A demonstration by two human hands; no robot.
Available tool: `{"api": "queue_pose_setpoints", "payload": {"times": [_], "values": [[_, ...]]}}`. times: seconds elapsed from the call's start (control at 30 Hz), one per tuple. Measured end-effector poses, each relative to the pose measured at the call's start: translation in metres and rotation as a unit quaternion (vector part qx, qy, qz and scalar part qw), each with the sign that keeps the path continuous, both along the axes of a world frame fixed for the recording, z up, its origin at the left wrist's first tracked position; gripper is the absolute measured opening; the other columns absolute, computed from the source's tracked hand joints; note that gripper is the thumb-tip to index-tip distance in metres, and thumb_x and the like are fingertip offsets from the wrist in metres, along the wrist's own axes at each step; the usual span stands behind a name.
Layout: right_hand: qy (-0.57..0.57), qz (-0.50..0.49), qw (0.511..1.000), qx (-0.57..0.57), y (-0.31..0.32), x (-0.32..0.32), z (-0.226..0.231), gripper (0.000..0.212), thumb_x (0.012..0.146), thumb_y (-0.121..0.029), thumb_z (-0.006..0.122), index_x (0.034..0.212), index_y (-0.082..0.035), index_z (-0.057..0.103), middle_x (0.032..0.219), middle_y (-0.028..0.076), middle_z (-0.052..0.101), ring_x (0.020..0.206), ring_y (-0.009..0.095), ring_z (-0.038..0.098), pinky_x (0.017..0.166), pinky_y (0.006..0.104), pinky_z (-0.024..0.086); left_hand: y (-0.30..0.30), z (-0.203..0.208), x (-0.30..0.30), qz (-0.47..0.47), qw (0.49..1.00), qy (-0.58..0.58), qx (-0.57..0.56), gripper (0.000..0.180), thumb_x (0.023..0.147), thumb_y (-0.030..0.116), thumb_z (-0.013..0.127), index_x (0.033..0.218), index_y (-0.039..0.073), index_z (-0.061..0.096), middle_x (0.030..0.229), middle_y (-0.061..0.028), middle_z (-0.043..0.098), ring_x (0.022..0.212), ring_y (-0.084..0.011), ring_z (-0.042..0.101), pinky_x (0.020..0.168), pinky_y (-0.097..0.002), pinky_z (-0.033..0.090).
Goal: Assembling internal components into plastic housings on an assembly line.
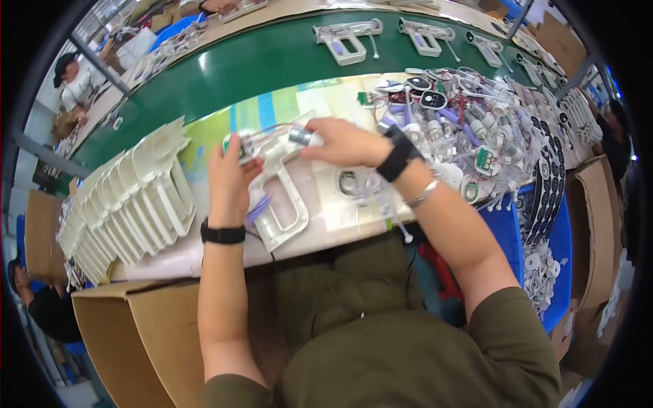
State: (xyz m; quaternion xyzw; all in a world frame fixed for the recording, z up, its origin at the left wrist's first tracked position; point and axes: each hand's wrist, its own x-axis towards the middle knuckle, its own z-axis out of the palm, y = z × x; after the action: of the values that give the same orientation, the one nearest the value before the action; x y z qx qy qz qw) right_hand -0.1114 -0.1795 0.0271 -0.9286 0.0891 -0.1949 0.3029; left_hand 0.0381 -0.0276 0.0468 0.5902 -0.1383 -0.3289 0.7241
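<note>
My left hand (230, 182) pinches a small green circuit board (226, 144) over the bench. In the fingers of my right hand (348, 144) is a small silver motor (298, 136). Thin reddish wires (272, 127) stretch between the board and the motor. Beneath both hands lies a white plastic gun-shaped shell half (299, 207) with an open handle loop. A purple piece (258, 208) shows beside the handle, near my left wrist. Just below my right hand, small clear and white parts (367, 183) lie on the bench, partly blurred.
White shell halves (129, 204) stand nested in a row at left. A heap of wired parts (462, 115) covers the right side. Beyond runs a green conveyor belt (224, 81) carrying gun-shaped assemblies (348, 41). Blue bins (559, 272) stand at right, a cardboard box (129, 333) at lower left.
</note>
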Motion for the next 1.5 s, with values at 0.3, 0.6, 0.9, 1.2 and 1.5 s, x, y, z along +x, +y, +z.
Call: {"api": "queue_pose_setpoints", "payload": {"times": [0.3, 0.6, 0.9, 1.2, 1.5], "values": [[0.047, -0.061, 0.990, -0.115, 0.045, 0.073, -0.039, 0.031, 0.072, -0.026, 0.066, 0.090, -0.001, 0.058, 0.101, 0.015, 0.055, 0.102, 0.029, 0.050, 0.078, 0.0397, 0.044, 0.051, -0.047, 0.033, 0.093, 0.971, -0.211, 0.066, 0.038, 0.092, 0.029, 0.053, 0.120, 0.005, 0.044, 0.105, -0.0089, 0.053, 0.079, -0.0163, 0.059, 0.063, -0.0256, 0.052], [0.031, -0.047, 0.998, -0.016, 0.038, 0.032, -0.021, 0.039, 0.079, -0.019, 0.064, 0.107, 0.002, 0.047, 0.118, 0.016, 0.046, 0.106, 0.031, 0.050, 0.078, 0.0410, 0.049, 0.048, -0.015, 0.002, 0.063, 0.984, -0.161, 0.043, 0.036, 0.092, 0.031, 0.052, 0.119, 0.009, 0.043, 0.089, -0.0017, 0.054, 0.059, -0.0096, 0.051, 0.052, -0.0216, 0.043], [-0.026, -0.050, 0.998, 0.023, 0.041, 0.012, 0.017, 0.030, 0.080, -0.018, 0.061, 0.101, -0.002, 0.046, 0.098, 0.014, 0.053, 0.089, 0.033, 0.057, 0.071, 0.0412, 0.047, 0.048, 0.026, -0.016, 0.017, 0.992, -0.116, -0.053, 0.032, 0.091, 0.027, 0.053, 0.115, 0.008, 0.043, 0.087, -0.0031, 0.052, 0.058, -0.0119, 0.050, 0.052, -0.0233, 0.042], [0.124, -0.046, 0.986, -0.103, 0.036, 0.045, -0.023, 0.031, 0.075, -0.014, 0.062, 0.100, 0.001, 0.051, 0.099, 0.016, 0.054, 0.079, 0.033, 0.062, 0.065, 0.0418, 0.051, 0.037, -0.056, 0.037, 0.055, 0.996, -0.075, 0.012, 0.039, 0.091, 0.029, 0.054, 0.120, 0.007, 0.040, 0.094, -0.0071, 0.056, 0.065, -0.0180, 0.059, 0.056, -0.0260, 0.048], [0.144, -0.087, 0.976, -0.135, 0.054, 0.026, -0.021, 0.029, 0.071, -0.008, 0.060, 0.097, 0.003, 0.053, 0.102, 0.018, 0.050, 0.073, 0.031, 0.064, 0.058, 0.0394, 0.052, 0.027, -0.061, 0.025, 0.072, 0.958, -0.272, 0.058, 0.038, 0.093, 0.027, 0.049, 0.120, 0.000, 0.042, 0.101, -0.0110, 0.056, 0.073, -0.0194, 0.060, 0.059, -0.0264, 0.052]]}}
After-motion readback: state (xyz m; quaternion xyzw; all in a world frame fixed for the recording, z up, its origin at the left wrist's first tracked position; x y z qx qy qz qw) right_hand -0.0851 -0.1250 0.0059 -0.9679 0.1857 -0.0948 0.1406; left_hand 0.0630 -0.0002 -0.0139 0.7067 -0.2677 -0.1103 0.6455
